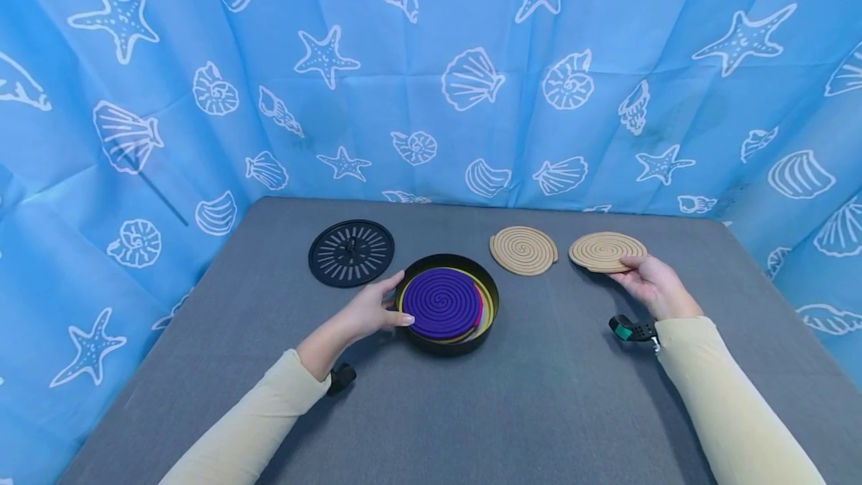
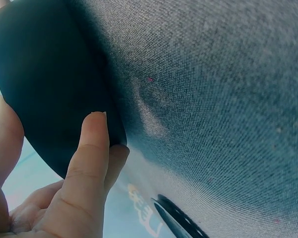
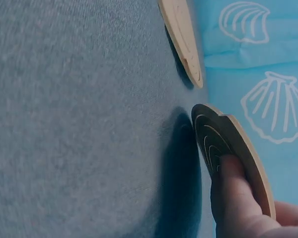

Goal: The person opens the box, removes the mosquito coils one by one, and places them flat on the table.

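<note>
My left hand grips the left side of a round black container. In the left wrist view, fingers lie against the container's dark outer wall. Inside it lies a purple spiral-coiled mat, with edges of red, yellow and pale grey showing beneath. On the right, my right hand pinches the edge of a beige spiral-coiled mat. That mat stands tilted just above the cloth in the right wrist view. A second beige coiled mat lies flat between it and the container.
A round black slotted lid with a central knob lies behind and left of the container. Grey cloth covers the table. A blue curtain with white shells and starfish hangs along the back and sides.
</note>
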`<state>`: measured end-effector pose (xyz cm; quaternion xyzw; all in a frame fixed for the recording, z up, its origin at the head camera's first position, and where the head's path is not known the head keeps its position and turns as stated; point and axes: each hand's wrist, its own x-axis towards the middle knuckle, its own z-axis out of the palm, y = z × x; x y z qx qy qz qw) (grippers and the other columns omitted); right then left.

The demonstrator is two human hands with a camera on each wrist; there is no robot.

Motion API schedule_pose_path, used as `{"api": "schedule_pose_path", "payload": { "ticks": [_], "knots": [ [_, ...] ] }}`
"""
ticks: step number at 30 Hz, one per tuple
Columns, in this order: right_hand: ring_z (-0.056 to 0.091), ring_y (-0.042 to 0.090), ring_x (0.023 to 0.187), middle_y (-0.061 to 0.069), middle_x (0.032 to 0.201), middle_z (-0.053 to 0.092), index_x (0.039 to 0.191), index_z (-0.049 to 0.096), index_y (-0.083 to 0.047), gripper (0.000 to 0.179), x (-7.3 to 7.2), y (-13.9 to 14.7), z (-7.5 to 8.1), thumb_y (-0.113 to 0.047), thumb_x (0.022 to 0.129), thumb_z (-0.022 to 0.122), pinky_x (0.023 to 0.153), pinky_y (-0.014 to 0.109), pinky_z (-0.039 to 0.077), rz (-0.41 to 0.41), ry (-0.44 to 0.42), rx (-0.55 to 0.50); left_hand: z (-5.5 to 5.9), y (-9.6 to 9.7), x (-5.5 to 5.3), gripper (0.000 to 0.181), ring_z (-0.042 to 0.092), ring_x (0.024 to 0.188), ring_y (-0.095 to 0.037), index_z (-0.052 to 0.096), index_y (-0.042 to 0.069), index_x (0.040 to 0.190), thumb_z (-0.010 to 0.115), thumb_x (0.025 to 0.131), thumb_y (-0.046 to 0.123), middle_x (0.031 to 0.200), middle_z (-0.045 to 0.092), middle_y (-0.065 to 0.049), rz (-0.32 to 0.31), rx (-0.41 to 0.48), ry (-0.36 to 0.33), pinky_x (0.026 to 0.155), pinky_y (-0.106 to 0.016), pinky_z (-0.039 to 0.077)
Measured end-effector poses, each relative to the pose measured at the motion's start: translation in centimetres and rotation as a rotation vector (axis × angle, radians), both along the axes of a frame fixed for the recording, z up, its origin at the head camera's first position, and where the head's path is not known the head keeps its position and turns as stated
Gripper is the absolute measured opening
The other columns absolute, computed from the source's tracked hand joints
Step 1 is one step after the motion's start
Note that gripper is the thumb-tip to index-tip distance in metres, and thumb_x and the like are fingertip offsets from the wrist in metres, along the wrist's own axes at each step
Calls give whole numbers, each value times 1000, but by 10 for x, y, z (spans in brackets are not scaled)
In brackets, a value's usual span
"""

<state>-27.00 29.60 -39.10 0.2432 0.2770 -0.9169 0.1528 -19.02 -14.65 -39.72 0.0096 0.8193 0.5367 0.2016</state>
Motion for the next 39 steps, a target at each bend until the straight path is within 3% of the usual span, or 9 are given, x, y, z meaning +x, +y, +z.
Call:
{"api": "schedule_pose_path", "payload": {
  "ticks": [8,17,29,39],
  "knots": [
    [-10,4,141,-19,154,-20,146,-22,-41,60,-6,13,-9,-23,106,19,115,31,-2,103,58,-61,0,0,1,84,34,137,-42,22,11,155,71,87,4,158,20,-22,0,-2,1,94,-44,51],
    [-22,9,140,-17,150,-33,140,-35,-35,65,-6,21,-7,-52,100,13,115,36,-11,163,73,33,0,0,1,84,35,137,-40,22,12,156,71,88,4,158,20,-21,14,-10,-2,94,-47,50],
    [-27,10,138,-11,147,-39,135,-42,-26,71,5,23,1,-57,98,9,114,32,-13,137,58,60,0,-1,1,85,34,137,-41,21,12,156,71,88,5,158,19,-21,3,5,-14,95,-48,49],
    [-29,9,137,-12,146,-42,135,-42,-26,72,14,30,2,-58,98,10,114,31,-12,121,49,47,1,-2,1,84,34,137,-40,21,12,156,70,88,5,158,19,-21,-7,12,-11,95,-48,49]
  ]
}}
